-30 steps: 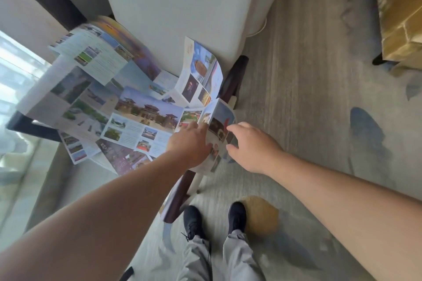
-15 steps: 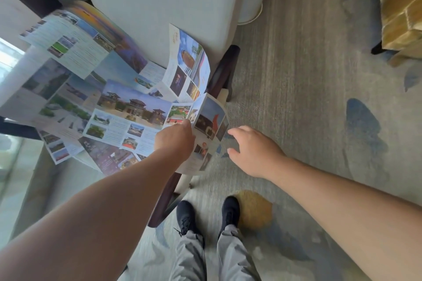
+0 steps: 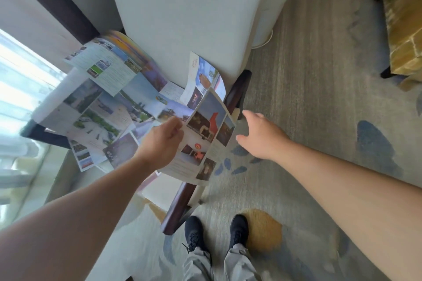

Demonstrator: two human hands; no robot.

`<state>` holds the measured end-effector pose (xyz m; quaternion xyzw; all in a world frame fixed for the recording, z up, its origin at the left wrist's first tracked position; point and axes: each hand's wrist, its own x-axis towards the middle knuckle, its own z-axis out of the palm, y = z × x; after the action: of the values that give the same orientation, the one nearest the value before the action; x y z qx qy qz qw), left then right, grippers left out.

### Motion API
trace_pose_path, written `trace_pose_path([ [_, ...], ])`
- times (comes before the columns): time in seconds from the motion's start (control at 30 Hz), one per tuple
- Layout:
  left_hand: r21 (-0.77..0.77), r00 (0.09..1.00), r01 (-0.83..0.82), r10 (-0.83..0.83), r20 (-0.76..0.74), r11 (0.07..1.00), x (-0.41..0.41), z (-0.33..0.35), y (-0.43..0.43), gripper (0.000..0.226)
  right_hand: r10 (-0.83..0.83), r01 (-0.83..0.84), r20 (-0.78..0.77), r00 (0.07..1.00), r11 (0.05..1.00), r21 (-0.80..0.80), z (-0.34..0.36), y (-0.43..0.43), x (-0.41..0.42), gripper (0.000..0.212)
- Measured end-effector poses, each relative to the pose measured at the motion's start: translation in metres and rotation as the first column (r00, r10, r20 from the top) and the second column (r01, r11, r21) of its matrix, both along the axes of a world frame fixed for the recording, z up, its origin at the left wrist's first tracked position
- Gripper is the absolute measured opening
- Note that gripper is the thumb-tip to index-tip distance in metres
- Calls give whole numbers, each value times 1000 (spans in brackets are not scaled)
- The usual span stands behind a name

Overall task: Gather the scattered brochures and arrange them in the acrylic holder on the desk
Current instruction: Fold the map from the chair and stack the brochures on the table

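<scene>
Glossy brochure (image 3: 206, 137) pinched at its edge by the left hand (image 3: 163, 143) — lifted off the scattered brochures (image 3: 98, 107) — while the right hand (image 3: 262, 136) hovers beside it, fingers spread, empty.

You won't get any readable text here: the brochures (image 3: 102, 102) carry print blocks and photo captions, all too small and blurred. The lifted brochure (image 3: 205, 134) shows a round red mark, possibly a logo, illegible.

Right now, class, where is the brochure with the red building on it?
In the head view, centre frame: the brochure with the red building is pinched in the left hand, lifted beside the scattered brochures, left of the open right hand.
</scene>
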<state>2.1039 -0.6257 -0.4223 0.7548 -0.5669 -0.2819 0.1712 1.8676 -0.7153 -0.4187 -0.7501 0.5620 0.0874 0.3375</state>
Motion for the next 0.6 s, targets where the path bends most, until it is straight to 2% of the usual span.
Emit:
trace_pose_path([
  [0.1,-94,998,-3,-2,-60,996,13,35,8,9,-26,27,103,994,1000,-7,13,-15,11,86],
  [0.13,-121,996,-13,3,-84,993,16,46,11,3,-29,30,148,988,1000,1,18,-19,16,90],
  [0.2,-170,992,-40,18,-126,985,22,68,17,10,-27,22,226,974,1000,21,27,-27,28,93],
  [0.3,-211,977,-98,53,-206,973,29,94,26,12,-10,-9,315,949,998,61,38,-35,49,91],
  [0.4,-269,965,-160,93,-245,950,39,113,35,10,28,-50,314,949,997,63,49,-39,68,86],
  [0.53,-287,973,-150,89,-214,946,50,134,47,11,81,-86,388,918,996,-4,68,-40,95,89],
  [0.6,-294,980,-136,85,-180,946,56,140,52,17,115,-140,415,903,990,30,77,-39,107,75],
])
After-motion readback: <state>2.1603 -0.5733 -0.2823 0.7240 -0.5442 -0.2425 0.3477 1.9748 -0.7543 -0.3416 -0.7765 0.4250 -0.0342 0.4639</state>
